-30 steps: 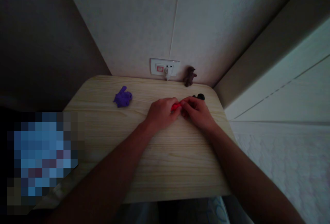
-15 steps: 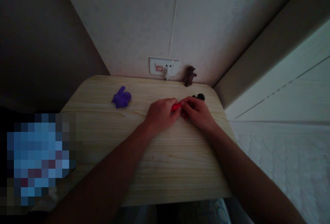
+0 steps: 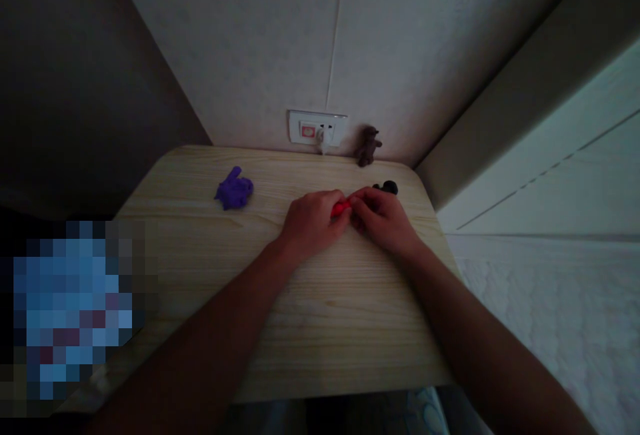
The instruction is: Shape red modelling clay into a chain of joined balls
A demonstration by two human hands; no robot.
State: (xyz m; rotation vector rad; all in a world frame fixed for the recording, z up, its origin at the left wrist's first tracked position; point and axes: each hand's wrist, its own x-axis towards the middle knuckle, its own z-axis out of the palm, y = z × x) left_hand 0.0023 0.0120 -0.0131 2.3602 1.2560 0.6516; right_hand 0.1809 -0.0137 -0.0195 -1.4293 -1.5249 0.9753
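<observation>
Both hands rest on a light wooden table [image 3: 310,315] and meet at a small red lump [image 3: 341,207], soft like modelling clay. My left hand [image 3: 311,221] has its fingers curled round the lump's left side. My right hand [image 3: 383,218] pinches its right side with thumb and fingers. Most of the lump is hidden between the fingers.
A purple clay lump [image 3: 234,189] lies to the left of my hands. A black piece [image 3: 387,187] sits just behind my right hand. A brown figure [image 3: 367,146] stands by the wall next to a white socket [image 3: 317,129]. White bedding [image 3: 540,301] lies to the right.
The hands have stayed on the red lump in the same place; only the view has shifted slightly.
</observation>
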